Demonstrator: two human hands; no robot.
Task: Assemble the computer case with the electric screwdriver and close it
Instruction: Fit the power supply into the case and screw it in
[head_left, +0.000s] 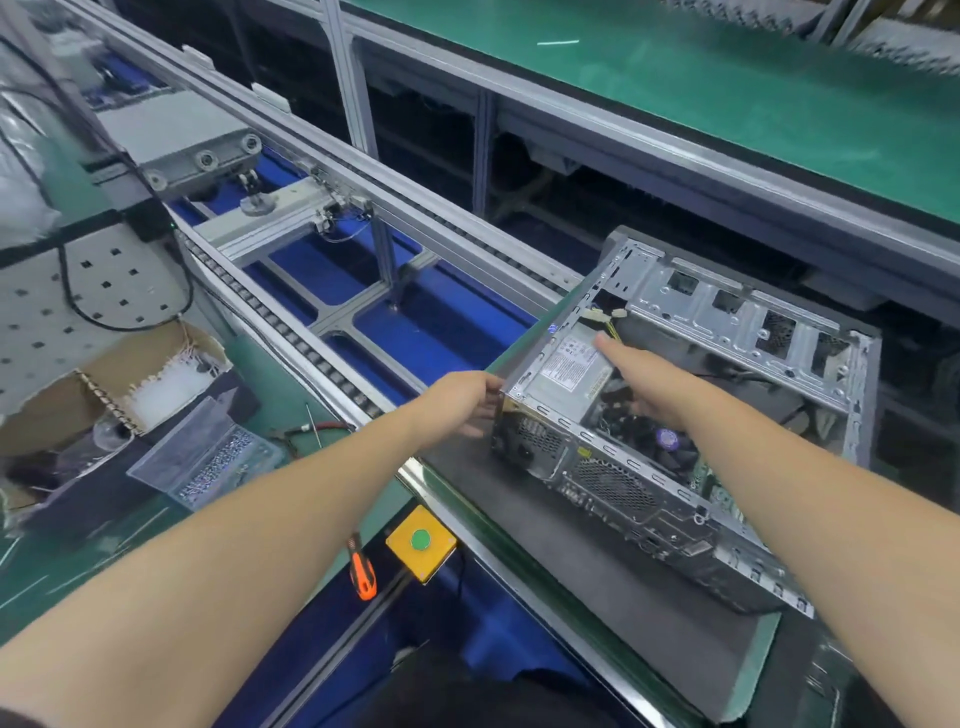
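The computer case (680, 415) is seen lying on its side on a dark mat (587, 561) at the edge of the desk (291, 415), its open side turned upward, directly ahead of both hands. It is judged to be a stiff sheet-metal box, fairly heavy with the power supply (569, 364) and other parts fitted inside, and unlikely to flex when shifted; its stamped edges are probably sharp, and the loose cables and connectors just beyond the right fingertips are the fragile part. It is best taken by the outer frame rails and corners, not by anything inside. The left hand (460, 402) is held at the near left corner of the case, its fingers loosely curved against the rear panel; contact is apparent, but whether the corner is truly gripped cannot be told. The right hand (644, 376) is reached into the open case, fingers stretched nearly straight over the power supply, the fingertips at or just above its labelled top near the white connectors; nothing is held by it. No side panel is seen on the case, so closing is judged not yet begun. An orange-handled tool (362, 569) lies on the desk nearer the body than the left hand, untouched, and a clear tray of small parts (213, 457) is seen further to the left of that hand.
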